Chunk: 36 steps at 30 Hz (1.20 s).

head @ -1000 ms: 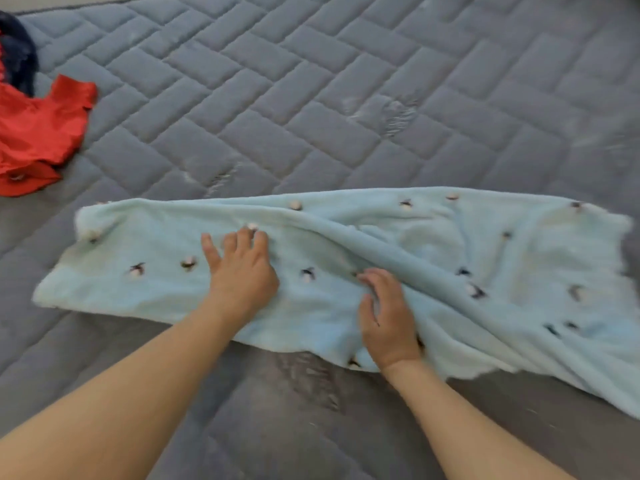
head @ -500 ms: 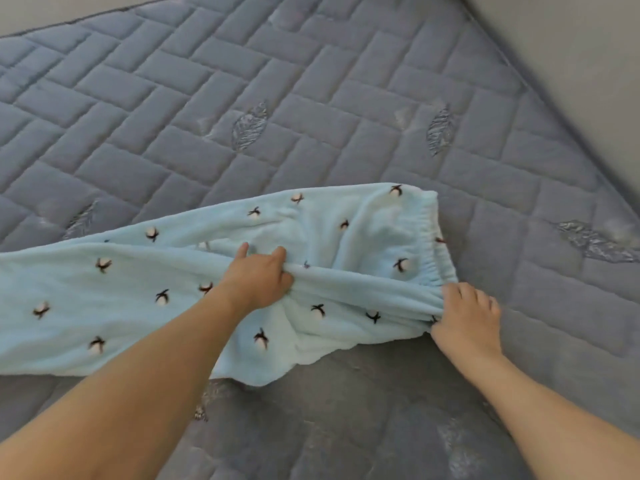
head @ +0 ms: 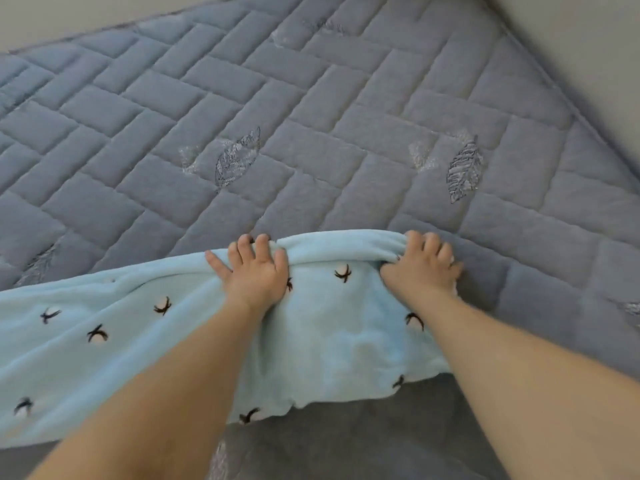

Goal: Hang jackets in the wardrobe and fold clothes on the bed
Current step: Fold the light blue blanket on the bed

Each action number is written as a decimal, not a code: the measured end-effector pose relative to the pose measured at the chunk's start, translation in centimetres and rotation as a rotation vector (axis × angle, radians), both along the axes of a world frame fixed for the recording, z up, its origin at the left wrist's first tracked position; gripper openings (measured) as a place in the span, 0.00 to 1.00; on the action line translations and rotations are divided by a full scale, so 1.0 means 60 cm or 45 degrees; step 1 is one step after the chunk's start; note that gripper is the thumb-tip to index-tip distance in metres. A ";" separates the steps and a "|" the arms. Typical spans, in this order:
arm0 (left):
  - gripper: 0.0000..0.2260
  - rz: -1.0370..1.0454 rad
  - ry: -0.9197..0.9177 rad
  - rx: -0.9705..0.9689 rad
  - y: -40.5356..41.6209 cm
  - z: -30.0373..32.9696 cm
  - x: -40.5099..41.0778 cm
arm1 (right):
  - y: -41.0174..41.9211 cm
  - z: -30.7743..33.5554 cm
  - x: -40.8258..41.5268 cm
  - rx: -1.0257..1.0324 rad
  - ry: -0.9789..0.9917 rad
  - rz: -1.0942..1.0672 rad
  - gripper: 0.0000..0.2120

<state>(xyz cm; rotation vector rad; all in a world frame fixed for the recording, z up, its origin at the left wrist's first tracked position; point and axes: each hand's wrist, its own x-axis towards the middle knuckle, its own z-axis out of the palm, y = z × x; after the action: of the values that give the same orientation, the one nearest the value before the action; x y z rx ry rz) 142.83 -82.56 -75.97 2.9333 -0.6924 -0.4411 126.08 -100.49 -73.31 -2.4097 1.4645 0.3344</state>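
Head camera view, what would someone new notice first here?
A pale blue fleece garment with small dark motifs lies across the near edge of the grey quilted bed cover. The left hand and right hand both grip its bunched far edge.

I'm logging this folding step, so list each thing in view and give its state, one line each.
light blue fleece pants: lying on the bed, far edge bunched up and gripped by both hands.
left hand: fingers curled over the bunched far edge, gripping it.
right hand: fingers curled round the bunched fabric at its right end.
grey quilted bed cover: spread flat beneath the pants.
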 end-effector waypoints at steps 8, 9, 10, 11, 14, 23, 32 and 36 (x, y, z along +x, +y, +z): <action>0.22 -0.007 -0.301 -0.124 0.010 -0.060 -0.003 | 0.024 -0.079 -0.007 -0.403 -0.320 0.046 0.31; 0.22 -0.002 -0.284 -0.115 0.009 -0.055 -0.004 | 0.026 -0.078 -0.008 -0.398 -0.325 0.051 0.31; 0.23 -0.002 -0.278 -0.109 0.008 -0.054 -0.005 | 0.026 -0.080 -0.009 -0.406 -0.336 0.051 0.32; 0.23 -0.003 -0.284 -0.108 0.007 -0.055 -0.005 | 0.026 -0.084 -0.008 -0.427 -0.350 0.044 0.32; 0.23 -0.003 -0.303 -0.128 0.009 -0.064 -0.001 | 0.022 -0.097 -0.005 -0.472 -0.349 0.042 0.31; 0.22 -0.042 -0.322 -0.184 0.012 -0.067 -0.001 | 0.020 -0.068 -0.011 -0.310 -0.499 -0.017 0.37; 0.17 -0.547 -0.217 -0.396 0.049 0.051 -0.004 | -0.079 0.033 -0.127 0.446 -0.296 -0.113 0.29; 0.10 -0.595 0.122 -0.438 0.044 0.130 0.004 | -0.061 0.056 -0.130 0.172 -0.581 0.160 0.20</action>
<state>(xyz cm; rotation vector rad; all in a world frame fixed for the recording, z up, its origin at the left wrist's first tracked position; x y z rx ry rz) 143.05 -79.89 -68.17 2.4037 -1.2985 -0.4407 118.26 -104.14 -69.93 -2.2762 1.0580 -0.0870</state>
